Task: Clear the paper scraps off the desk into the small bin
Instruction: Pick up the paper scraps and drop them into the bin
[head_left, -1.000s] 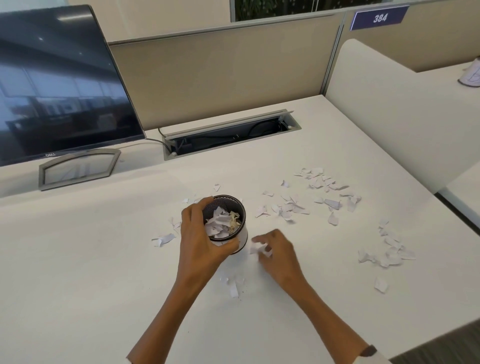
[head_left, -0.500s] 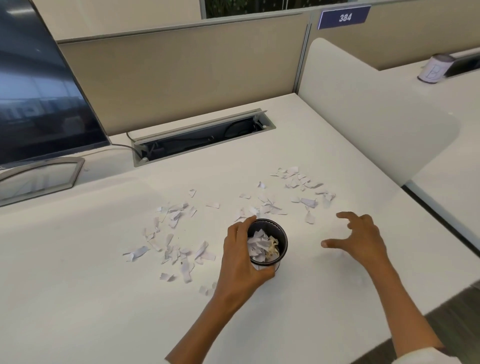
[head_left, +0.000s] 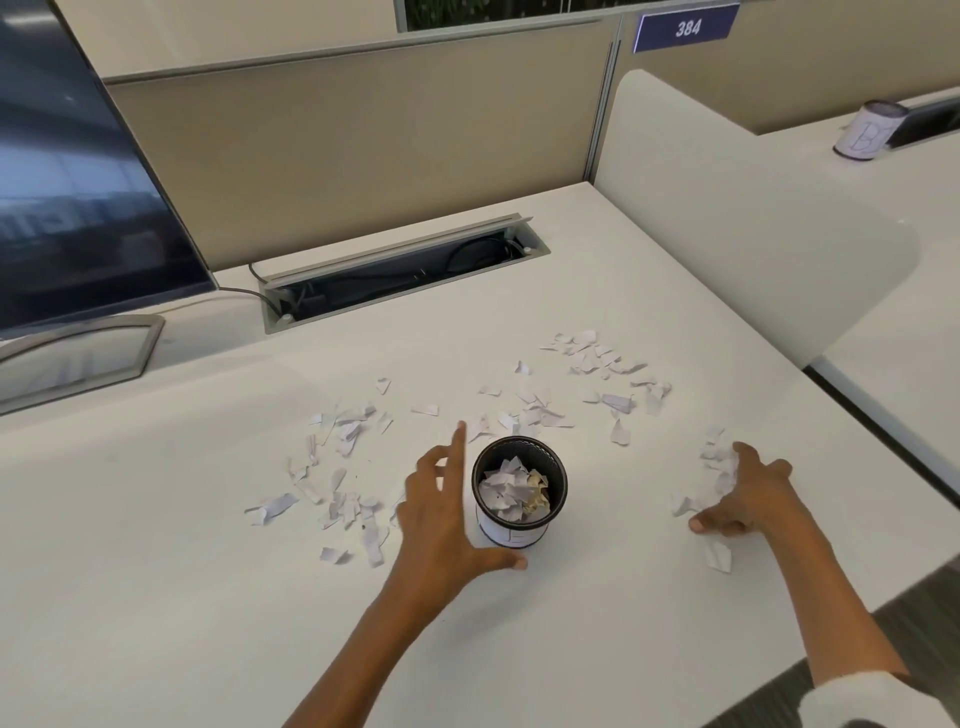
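The small black mesh bin stands upright on the white desk, holding white and yellowish scraps. My left hand is open just left of it, fingers spread, thumb near the bin's base, not gripping it. My right hand lies palm down, fingers apart, over a small cluster of scraps at the right. More paper scraps lie left of the bin, behind it and farther back right. One lone scrap lies near my right thumb.
A monitor on its stand is at the back left. An open cable tray is recessed in the desk behind the scraps. A white divider bounds the right side; the desk's edge runs close to my right hand.
My left hand has let go of the bin and opened beside it. My right hand has moved right and come down onto the scraps there.
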